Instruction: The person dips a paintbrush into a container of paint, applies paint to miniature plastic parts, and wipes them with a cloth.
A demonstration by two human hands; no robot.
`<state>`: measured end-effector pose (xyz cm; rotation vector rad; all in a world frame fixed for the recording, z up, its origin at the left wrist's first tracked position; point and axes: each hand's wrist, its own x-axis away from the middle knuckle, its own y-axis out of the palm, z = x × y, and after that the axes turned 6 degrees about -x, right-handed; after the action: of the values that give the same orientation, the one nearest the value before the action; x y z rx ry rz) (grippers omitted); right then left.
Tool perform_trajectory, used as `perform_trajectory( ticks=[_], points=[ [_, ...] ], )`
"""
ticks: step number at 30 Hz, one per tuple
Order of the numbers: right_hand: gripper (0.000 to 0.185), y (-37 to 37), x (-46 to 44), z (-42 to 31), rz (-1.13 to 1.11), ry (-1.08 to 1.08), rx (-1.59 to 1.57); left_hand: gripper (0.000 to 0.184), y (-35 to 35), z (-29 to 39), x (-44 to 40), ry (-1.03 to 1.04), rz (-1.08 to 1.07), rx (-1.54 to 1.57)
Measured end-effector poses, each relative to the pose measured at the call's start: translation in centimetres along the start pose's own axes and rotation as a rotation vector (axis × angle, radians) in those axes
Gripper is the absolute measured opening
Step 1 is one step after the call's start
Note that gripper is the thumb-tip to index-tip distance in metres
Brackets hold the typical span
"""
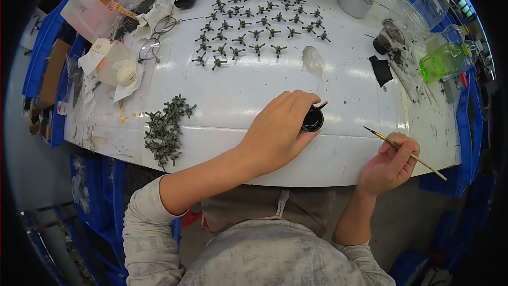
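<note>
My left hand is wrapped round a small round cup of black liquid on the white table. A thin stick end shows at the cup's rim. In my right hand, near the table's front edge, a fine paintbrush is pinched, its dark tip pointing up and left toward the cup. Small dark green three-armed parts stand spaced out in rows at the far middle. A heap of similar green parts lies to the left of my left forearm.
A tape roll, a dark-stained cup and a green liquid bottle stand at the right. Eyeglasses, a plastic bag and a white bun-like item on paper are at the left. Crumpled white tissue lies behind my left hand.
</note>
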<state>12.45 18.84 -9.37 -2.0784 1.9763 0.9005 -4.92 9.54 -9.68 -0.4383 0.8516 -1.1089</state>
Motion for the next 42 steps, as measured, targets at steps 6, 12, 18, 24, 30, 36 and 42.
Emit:
perform_trajectory(
  ticks=[6,12,18,24,30,36,42],
  points=[
    [0.022,-0.1,0.0,0.2,-0.003,-0.011,-0.015,0.055,0.0,0.4,-0.6,-0.016,-0.039,0.085],
    [0.024,-0.6,-0.1,0.1,0.060,0.014,0.053,0.054,-5.2,-0.4,2.3,-0.060,0.122,-0.161],
    [0.025,0.0,-0.1,0.1,-0.002,0.024,0.057,0.045,-13.2,-3.2,10.3,-0.411,0.375,-0.349],
    [0.025,0.2,0.1,0.2,-0.023,0.017,0.104,0.069,-12.7,-3.7,15.2,-0.531,0.233,-0.382],
    [0.024,0.3,0.3,0.0,-0.010,0.003,0.118,0.085,-12.7,-5.9,13.4,-0.476,0.162,-0.483],
    [0.024,0.3,0.4,0.0,-0.003,-0.001,0.121,0.077,-14.4,-7.0,9.8,-0.288,0.111,-0.512],
    [0.024,0.8,0.5,-0.1,-0.006,-0.004,0.155,0.053,-14.3,-9.2,7.1,-0.301,0.051,-0.294]
  ],
)
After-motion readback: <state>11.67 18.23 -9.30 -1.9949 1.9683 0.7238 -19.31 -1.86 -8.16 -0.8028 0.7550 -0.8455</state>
